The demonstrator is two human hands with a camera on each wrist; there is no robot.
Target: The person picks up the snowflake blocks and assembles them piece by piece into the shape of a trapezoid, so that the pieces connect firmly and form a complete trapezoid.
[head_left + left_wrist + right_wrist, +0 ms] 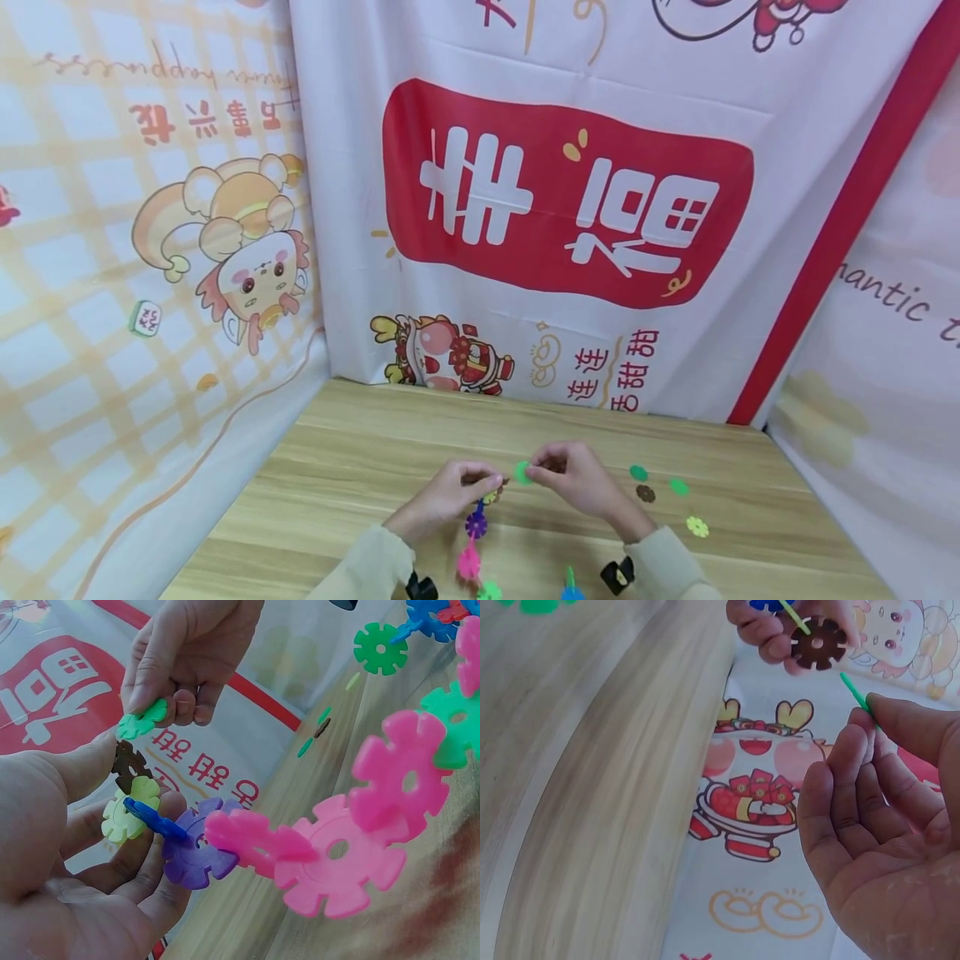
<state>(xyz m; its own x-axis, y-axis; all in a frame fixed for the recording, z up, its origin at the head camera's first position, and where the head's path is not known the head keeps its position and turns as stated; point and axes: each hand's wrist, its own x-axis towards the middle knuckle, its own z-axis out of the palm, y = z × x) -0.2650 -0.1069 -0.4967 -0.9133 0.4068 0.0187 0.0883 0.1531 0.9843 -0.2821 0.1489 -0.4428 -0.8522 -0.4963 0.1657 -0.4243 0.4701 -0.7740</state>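
Observation:
My left hand (450, 500) grips one end of a chain of slotted plastic flower discs, near a brown disc (818, 643) and a yellow disc (124, 817). From there the chain runs through a blue disc (154, 819), a purple disc (180, 862) and pink discs (337, 881) to green and blue ones. Between thumb and fingers, my right hand (581, 479) pinches a single green disc (522, 472). Seen edge-on in the right wrist view, this disc stands a small gap away from the brown disc.
On the wooden table (360, 467), loose discs lie right of the hands: a dark green disc (638, 472), a light green disc (678, 487), a brown one and a yellow disc (697, 526). Printed cloth (352, 250) hangs behind the table and at both sides.

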